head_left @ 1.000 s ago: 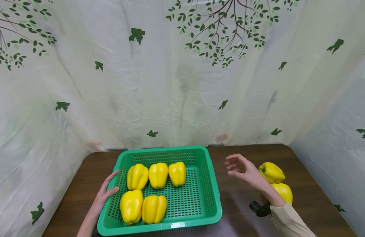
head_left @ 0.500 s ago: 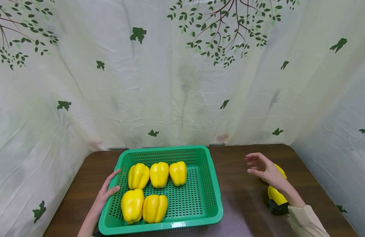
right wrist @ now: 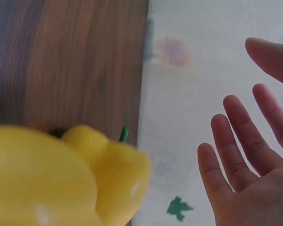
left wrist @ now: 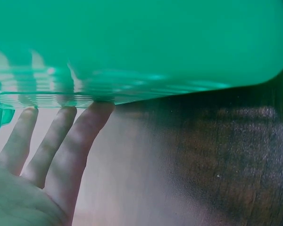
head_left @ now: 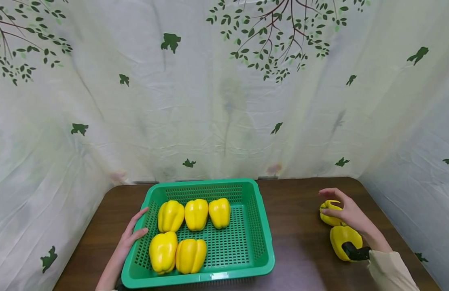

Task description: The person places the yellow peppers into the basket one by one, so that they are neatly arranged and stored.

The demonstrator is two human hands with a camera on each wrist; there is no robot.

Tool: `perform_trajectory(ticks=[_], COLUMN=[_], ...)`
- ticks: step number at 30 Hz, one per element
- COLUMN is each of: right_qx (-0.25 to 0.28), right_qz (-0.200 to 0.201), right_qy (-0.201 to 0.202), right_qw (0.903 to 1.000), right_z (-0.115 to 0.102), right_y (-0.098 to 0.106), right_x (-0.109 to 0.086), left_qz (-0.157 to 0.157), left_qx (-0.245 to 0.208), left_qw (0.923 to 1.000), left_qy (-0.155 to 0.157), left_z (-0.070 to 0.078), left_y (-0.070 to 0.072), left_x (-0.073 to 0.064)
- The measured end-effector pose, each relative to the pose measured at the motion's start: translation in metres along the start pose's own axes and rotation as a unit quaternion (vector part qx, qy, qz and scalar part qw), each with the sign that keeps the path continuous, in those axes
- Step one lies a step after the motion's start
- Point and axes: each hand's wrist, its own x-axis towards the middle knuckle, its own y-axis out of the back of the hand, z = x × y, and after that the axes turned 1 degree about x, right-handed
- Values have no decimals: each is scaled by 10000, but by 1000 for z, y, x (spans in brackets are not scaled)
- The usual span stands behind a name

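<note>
A green perforated plastic basket (head_left: pixel 262 250) stands on the table with several yellow bell peppers (head_left: pixel 196 215) inside, in two rows towards its left side. My left hand (head_left: pixel 127 238) rests against the basket's left rim. In the left wrist view its straight fingers (left wrist: pixel 68 155) touch the outer wall. At the right, my right hand (head_left: pixel 350 212) hovers over a yellow bell pepper (head_left: pixel 330 220), fingers spread and holding nothing; the hand covers part of this pepper. Another bell pepper (head_left: pixel 339 238) lies just nearer, partly behind the black wrist device. A green stem (right wrist: pixel 124 133) shows in the right wrist view.
The dark brown wooden table (head_left: pixel 293 238) spans the gap between basket and right-hand peppers. A pale cloth with leaf prints (head_left: pixel 224 101) hangs behind and on both sides. The black device (head_left: pixel 355 251) sits at my right wrist.
My right hand has moved right, away from the basket, to above the far one of the two loose bell peppers. The left hand and basket have stayed in place.
</note>
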Motion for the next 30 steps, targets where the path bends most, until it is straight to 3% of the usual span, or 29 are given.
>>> perform_trajectory(ticks=[6,15,30], right_qx=[131,-103,-295], right_qz=[-178,-314,-468], right_qy=[-258,-421,-649], right_qw=[9994,9986,9964], right_z=[12,22,46], right_y=[8,13,15], right_x=[0,0,-3], left_qz=[-13,-59,-88], left_qx=[-165,59,54], left_qw=[9999,10000,9999], left_qy=[47,20,25], left_z=[-1,1,2], left_y=[0,0,0], left_x=[0,-1,0])
